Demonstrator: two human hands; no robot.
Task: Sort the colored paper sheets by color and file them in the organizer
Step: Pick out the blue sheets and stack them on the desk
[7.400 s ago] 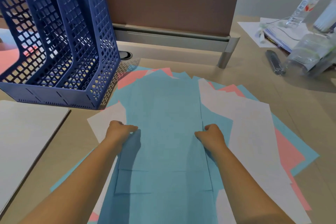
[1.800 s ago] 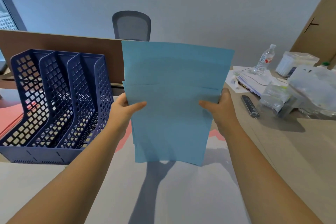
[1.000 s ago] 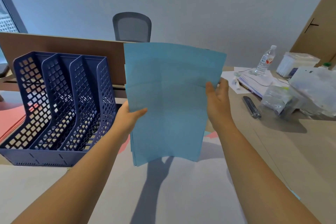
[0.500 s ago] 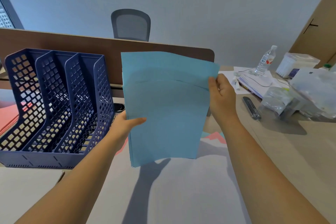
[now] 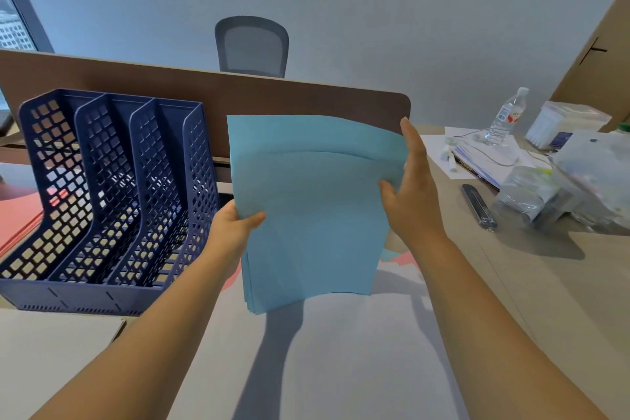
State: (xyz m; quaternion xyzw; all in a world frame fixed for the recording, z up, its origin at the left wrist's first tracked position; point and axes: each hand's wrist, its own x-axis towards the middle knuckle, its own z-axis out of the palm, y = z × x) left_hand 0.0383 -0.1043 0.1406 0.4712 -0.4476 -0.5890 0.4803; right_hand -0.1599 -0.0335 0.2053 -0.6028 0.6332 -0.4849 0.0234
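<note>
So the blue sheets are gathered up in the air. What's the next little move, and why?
Probably swing the blue stack left and lower it into a slot of the organizer. The left hand pinches its left edge, the right hand steadies the right edge with straight fingers, the sheets look roughly squared, and the slots beside them look empty.

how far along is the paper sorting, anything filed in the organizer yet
Done: the blue sheets are gathered into one stack. In hand: the left hand grips its left edge while the right hand steadies the right edge, fingers straight. Left: the organizer shows no paper in its slots, so nothing is filed; pink paper and white sheets lie on the desk.
</note>
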